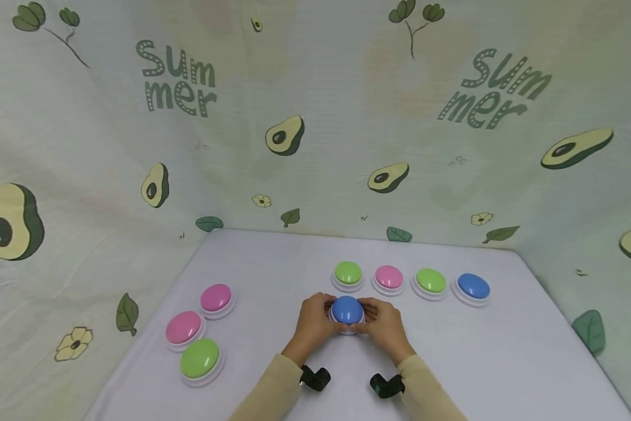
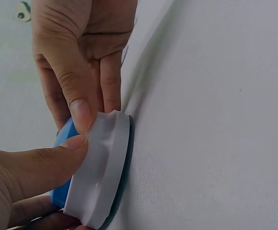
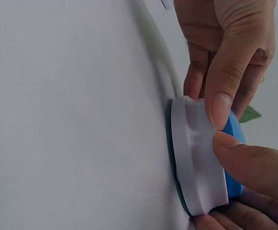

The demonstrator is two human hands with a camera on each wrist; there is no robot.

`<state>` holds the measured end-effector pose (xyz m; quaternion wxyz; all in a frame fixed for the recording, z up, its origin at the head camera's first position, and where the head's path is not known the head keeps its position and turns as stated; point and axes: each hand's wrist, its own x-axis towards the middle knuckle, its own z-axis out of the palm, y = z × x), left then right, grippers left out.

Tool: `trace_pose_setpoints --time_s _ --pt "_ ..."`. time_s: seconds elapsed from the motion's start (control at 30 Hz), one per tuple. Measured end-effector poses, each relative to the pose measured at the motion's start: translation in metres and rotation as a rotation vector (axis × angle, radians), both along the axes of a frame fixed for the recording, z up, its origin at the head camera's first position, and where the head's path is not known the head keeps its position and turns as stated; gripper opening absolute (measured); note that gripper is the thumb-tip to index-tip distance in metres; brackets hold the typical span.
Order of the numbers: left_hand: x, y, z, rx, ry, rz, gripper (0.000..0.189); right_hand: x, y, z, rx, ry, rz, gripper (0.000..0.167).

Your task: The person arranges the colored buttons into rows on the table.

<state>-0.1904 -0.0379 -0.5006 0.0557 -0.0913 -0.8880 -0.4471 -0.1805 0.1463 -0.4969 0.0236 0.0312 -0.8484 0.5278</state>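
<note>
A blue push button (image 1: 347,310) with a domed top and a white round base is held between both hands near the middle of the white table. My left hand (image 1: 315,320) grips its left side and my right hand (image 1: 382,325) its right side, fingers curled round the base. In the left wrist view the two thumbs meet on the near side of the white base (image 2: 98,167). The right wrist view shows the same grip, with a dark underside (image 3: 172,148) close over the tabletop.
Behind stands a row: a green button (image 1: 348,273), a pink button (image 1: 388,277), another green button (image 1: 430,281) and a blue button (image 1: 473,286). At left are two pink buttons (image 1: 216,298) and a green button (image 1: 200,358). Patterned cloth (image 1: 336,146) surrounds the white table (image 1: 504,362).
</note>
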Motion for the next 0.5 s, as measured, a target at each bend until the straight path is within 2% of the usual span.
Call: trace_pose_setpoints --time_s 0.23,0.5 --pt "0.0004 0.0023 -0.0028 -0.008 0.008 0.010 0.064 -0.0004 0.0028 -0.0023 -0.028 -0.017 0.004 0.062" --pt "0.0005 0.0007 -0.0031 0.022 -0.010 0.008 0.063 -0.0009 0.0058 -0.0051 -0.032 -0.012 0.020 0.061"
